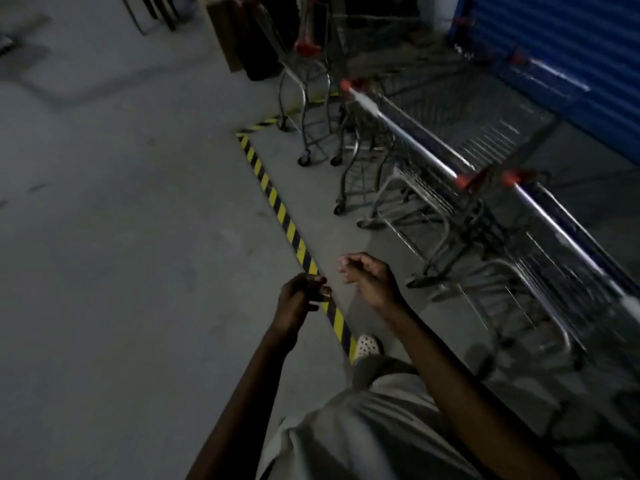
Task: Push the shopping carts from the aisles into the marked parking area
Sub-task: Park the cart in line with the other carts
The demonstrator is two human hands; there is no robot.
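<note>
Carts (415,143) sit parked on the right of the frame, inside the striped tape (277,206). They look side by side, handle bars lined up from upper centre to lower right, noses toward the blue shutter (554,36). Left grip (301,296) and right grip (367,275) are both empty, fingers loosely curled. I'd guess another cart's next: take the bar two-handed, roll it in parallel, wheels past the tape.

Metal shopping carts (433,161) stand nested inside the yellow-black striped parking line (277,206).
</note>
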